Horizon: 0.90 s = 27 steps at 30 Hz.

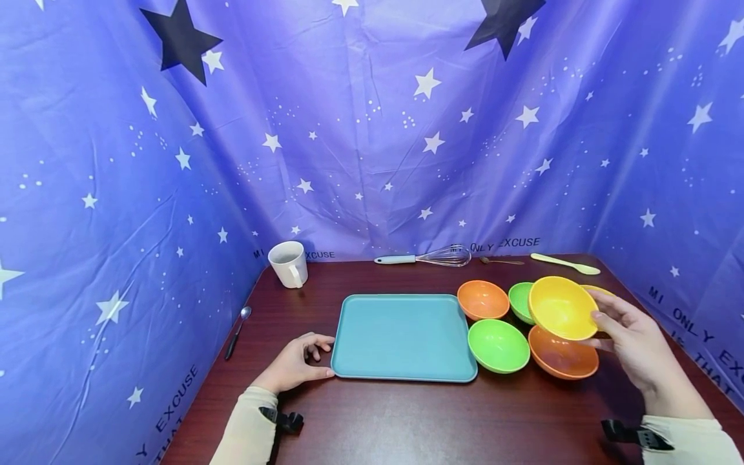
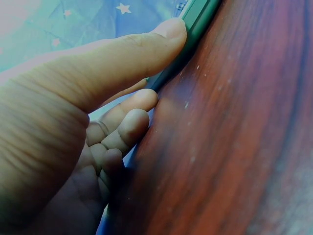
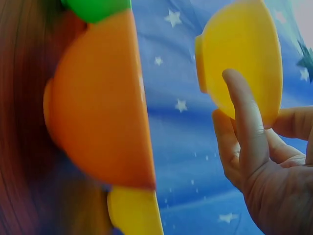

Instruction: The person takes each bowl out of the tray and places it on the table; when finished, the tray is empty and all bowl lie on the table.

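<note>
My right hand (image 1: pixel 642 345) holds a yellow bowl (image 1: pixel 562 308) by its right side, raised over the other bowls. In the right wrist view this yellow bowl (image 3: pixel 244 58) is clear of the orange bowl (image 3: pixel 100 100) beside it. Below it on the table are a dark orange bowl (image 1: pixel 564 360) and a partly hidden green bowl (image 1: pixel 520 302); another yellow bowl (image 1: pixel 604 290) shows behind my fingers. My left hand (image 1: pixel 296 363) touches the left edge of a teal tray (image 1: pixel 403 339), thumb near its front corner. In the left wrist view, the thumb (image 2: pixel 142 56) lies against the tray's edge.
Another orange bowl (image 1: pixel 482 300) and a bright green bowl (image 1: pixel 498 347) stand along the tray's right side. Toward the back are a white mug (image 1: pixel 287 263), a whisk (image 1: pixel 430 257), a small thin brown utensil (image 1: pixel 501 261) and a pale yellow spoon (image 1: pixel 565 263). A dark-handled spoon (image 1: pixel 237 332) lies left.
</note>
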Each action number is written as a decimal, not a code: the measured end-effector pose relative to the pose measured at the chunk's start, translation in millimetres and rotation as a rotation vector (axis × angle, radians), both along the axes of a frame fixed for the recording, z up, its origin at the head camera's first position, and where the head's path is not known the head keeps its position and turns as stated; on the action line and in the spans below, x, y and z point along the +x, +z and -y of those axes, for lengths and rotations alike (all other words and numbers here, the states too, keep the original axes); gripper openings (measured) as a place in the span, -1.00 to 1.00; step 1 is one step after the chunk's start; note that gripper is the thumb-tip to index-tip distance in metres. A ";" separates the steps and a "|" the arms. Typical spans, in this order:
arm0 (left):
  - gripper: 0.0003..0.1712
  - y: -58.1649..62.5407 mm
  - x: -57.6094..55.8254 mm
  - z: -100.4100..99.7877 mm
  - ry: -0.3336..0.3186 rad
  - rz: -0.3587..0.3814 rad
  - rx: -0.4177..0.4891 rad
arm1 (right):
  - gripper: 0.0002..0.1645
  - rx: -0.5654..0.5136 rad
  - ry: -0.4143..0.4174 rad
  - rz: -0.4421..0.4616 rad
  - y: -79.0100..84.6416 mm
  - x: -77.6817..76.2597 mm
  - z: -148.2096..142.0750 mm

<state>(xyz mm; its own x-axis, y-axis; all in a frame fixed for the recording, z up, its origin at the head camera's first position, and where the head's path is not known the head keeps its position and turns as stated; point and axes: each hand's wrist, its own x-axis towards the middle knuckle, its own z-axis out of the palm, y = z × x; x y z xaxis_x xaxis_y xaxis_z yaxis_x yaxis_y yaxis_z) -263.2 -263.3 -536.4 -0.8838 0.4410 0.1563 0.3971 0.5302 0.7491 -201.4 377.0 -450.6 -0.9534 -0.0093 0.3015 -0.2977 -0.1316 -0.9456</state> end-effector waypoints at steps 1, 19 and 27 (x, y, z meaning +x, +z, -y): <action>-0.25 -0.2 -0.1 0.0 0.000 0.000 0.000 | -0.52 -0.016 -0.001 -0.004 -0.8 1.3 -4.4; -0.26 -1.2 0.3 -0.7 0.002 -0.010 0.007 | -0.46 -0.125 -0.057 0.020 -29.3 32.1 -72.1; -0.27 -1.7 -0.3 -0.3 -0.014 -0.030 0.022 | -0.42 -0.117 -0.115 0.018 -45.4 38.8 -91.9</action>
